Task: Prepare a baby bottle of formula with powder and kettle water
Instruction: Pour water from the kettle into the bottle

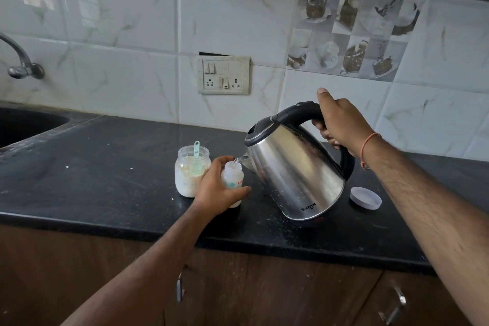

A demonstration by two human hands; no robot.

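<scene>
Black stone counter (105, 167) under me: my left hand (217, 190) wraps the small, light, tippy bottle (232, 180), standing beside the powder jar (191, 169). My right hand (341, 124) clamps the heavy, probably hot steel kettle (293, 174) by its insulated handle, spout at the mouth.

Left hand (221, 188) hides bottle (232, 176) base; sink (29, 124) cut off.
</scene>
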